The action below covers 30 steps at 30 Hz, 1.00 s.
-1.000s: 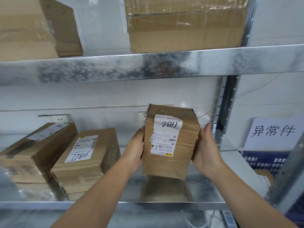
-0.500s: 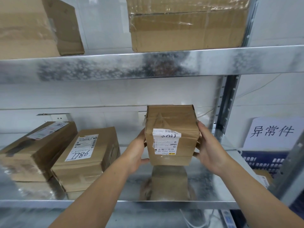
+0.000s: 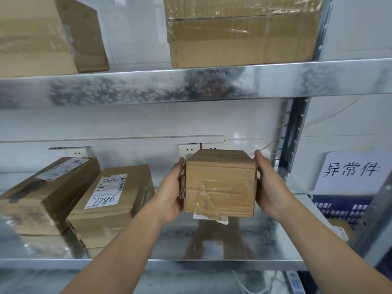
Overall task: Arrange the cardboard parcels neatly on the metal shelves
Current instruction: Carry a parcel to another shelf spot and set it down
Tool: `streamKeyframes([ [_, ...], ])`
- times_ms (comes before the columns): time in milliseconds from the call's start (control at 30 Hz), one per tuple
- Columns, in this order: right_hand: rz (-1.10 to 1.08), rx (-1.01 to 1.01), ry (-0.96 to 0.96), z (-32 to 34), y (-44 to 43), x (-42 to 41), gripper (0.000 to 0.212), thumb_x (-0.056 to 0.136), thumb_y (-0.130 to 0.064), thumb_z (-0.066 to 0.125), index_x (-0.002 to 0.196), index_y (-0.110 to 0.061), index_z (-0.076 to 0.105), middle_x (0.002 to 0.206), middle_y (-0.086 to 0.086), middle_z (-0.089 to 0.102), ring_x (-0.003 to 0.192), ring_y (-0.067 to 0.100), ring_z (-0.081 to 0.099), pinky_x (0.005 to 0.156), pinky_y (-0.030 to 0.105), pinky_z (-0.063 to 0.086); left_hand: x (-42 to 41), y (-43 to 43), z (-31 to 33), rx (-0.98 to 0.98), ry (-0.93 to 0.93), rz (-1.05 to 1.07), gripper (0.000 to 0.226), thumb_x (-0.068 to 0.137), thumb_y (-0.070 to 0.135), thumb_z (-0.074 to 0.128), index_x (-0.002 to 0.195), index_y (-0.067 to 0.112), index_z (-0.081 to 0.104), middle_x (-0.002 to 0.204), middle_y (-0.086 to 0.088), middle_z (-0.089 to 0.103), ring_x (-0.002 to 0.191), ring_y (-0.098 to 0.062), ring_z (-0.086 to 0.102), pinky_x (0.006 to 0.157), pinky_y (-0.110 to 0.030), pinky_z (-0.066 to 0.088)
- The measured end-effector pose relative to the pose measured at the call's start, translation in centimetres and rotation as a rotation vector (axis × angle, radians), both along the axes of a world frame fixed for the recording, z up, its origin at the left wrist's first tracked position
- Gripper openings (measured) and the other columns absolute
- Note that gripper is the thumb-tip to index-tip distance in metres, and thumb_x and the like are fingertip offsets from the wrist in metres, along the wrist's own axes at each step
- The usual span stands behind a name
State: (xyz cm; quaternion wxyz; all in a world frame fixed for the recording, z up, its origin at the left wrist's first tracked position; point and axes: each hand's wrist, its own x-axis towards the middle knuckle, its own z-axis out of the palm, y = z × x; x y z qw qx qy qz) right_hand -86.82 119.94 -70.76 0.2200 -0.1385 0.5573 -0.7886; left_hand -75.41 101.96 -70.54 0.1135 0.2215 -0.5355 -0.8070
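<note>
A small cardboard parcel (image 3: 219,183) hangs just above the middle metal shelf (image 3: 212,242), a taped plain side facing me and its white label turned under. My left hand (image 3: 171,192) grips its left side and my right hand (image 3: 268,183) grips its right side. Two more parcels lie on the same shelf at the left: one labelled 7786 (image 3: 112,200) and another (image 3: 42,192) beside it.
The upper shelf (image 3: 191,85) carries a big box (image 3: 241,30) at the right and another (image 3: 46,35) at the left. A steel upright (image 3: 294,132) stands right of the parcel. Past it are a white paper sign (image 3: 352,172) and a blue crate (image 3: 339,209).
The parcel has been rotated in my hands, its label side swinging down and underneath, and it has come lower toward the shelf. Both hands keep their hold.
</note>
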Motion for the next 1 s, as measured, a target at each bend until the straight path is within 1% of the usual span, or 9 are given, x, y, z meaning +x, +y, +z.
streamKeyframes([
  [100,-0.041,-0.025,-0.015,0.5,-0.2,0.6,0.023,0.102,-0.043,0.055,0.104,-0.021,0.049,0.109,0.008,0.061,0.109,0.03,0.06,0.107,0.048,0.045,0.1,0.5,-0.2,-0.025,0.03,-0.014,0.056,0.1,0.062,0.041,0.135,0.024,0.062,0.119,-0.005,0.075,0.108,-0.025,0.073,0.081,-0.038,0.059],
  [233,-0.077,-0.078,-0.052,0.9,-0.4,1.4,0.017,0.1,-0.03,0.059,0.093,-0.022,0.044,0.084,0.001,0.061,0.081,0.021,0.06,0.077,0.039,0.049,0.2,0.9,-1.1,0.045,0.101,0.017,0.049,0.1,0.05,0.048,0.142,0.024,0.054,0.123,-0.008,0.073,0.104,-0.026,0.074,0.073,-0.038,0.063],
  [533,-0.08,-0.072,-0.111,-0.1,-0.4,1.6,0.018,0.098,-0.027,0.059,0.091,-0.023,0.043,0.085,0.002,0.058,0.079,0.02,0.058,0.075,0.039,0.048,0.1,0.6,-2.9,0.063,0.149,-0.008,0.059,0.085,0.05,0.059,0.138,0.025,0.054,0.124,-0.01,0.071,0.108,-0.029,0.071,0.089,-0.048,0.058],
  [600,-0.059,-0.085,-0.111,-0.2,-0.3,1.3,0.017,0.099,-0.025,0.058,0.089,-0.024,0.044,0.085,0.0,0.059,0.079,0.019,0.058,0.073,0.038,0.047,0.1,0.6,-2.4,0.045,0.177,0.004,0.058,0.079,0.05,0.062,0.132,0.026,0.057,0.115,-0.006,0.074,0.101,-0.025,0.072,0.088,-0.045,0.057],
  [700,-0.056,-0.113,-0.108,-0.1,0.0,0.9,0.013,0.1,-0.017,0.052,0.096,-0.028,0.05,0.085,-0.003,0.062,0.074,0.017,0.057,0.064,0.034,0.043,-0.3,0.1,-2.0,0.074,0.13,0.07,0.045,0.093,0.048,0.058,0.129,0.021,0.06,0.118,-0.007,0.073,0.101,-0.026,0.072,0.078,-0.039,0.06],
  [833,-0.05,-0.105,-0.109,-0.3,0.4,0.0,0.042,0.097,-0.004,0.041,0.119,-0.037,0.057,0.083,-0.002,0.066,0.062,0.014,0.056,0.057,0.03,0.039,-0.4,-1.0,-1.3,0.174,0.054,0.14,0.048,0.1,0.045,0.056,0.127,0.007,0.064,0.1,-0.012,0.075,0.091,-0.029,0.072,0.075,-0.037,0.053],
  [900,-0.028,-0.041,-0.11,-0.6,0.5,-0.1,0.05,0.096,0.0,0.038,0.124,-0.035,0.059,0.074,-0.002,0.063,0.053,0.011,0.054,0.051,0.027,0.039,-0.2,-1.1,-0.9,0.158,0.08,0.15,0.041,0.104,0.038,0.05,0.099,0.006,0.074,0.085,-0.012,0.075,0.079,-0.027,0.073,0.075,-0.039,0.052],
  [933,-0.013,-0.008,-0.116,-0.8,0.5,-0.1,0.052,0.095,0.002,0.038,0.126,-0.034,0.059,0.074,-0.001,0.062,0.053,0.011,0.053,0.05,0.027,0.038,-0.2,-1.2,-0.9,0.156,0.094,0.158,0.042,0.105,0.035,0.047,0.09,0.007,0.075,0.084,-0.011,0.075,0.078,-0.027,0.072,0.076,-0.04,0.051],
  [1000,0.01,0.04,-0.13,-1.1,0.5,0.1,0.055,0.094,0.004,0.038,0.13,-0.033,0.058,0.085,0.006,0.062,0.059,0.015,0.052,0.054,0.029,0.039,-0.2,-1.2,-0.8,0.161,0.109,0.185,0.042,0.106,0.036,0.044,0.104,0.006,0.072,0.105,-0.013,0.075,0.096,-0.031,0.07,0.085,-0.041,0.053],
])
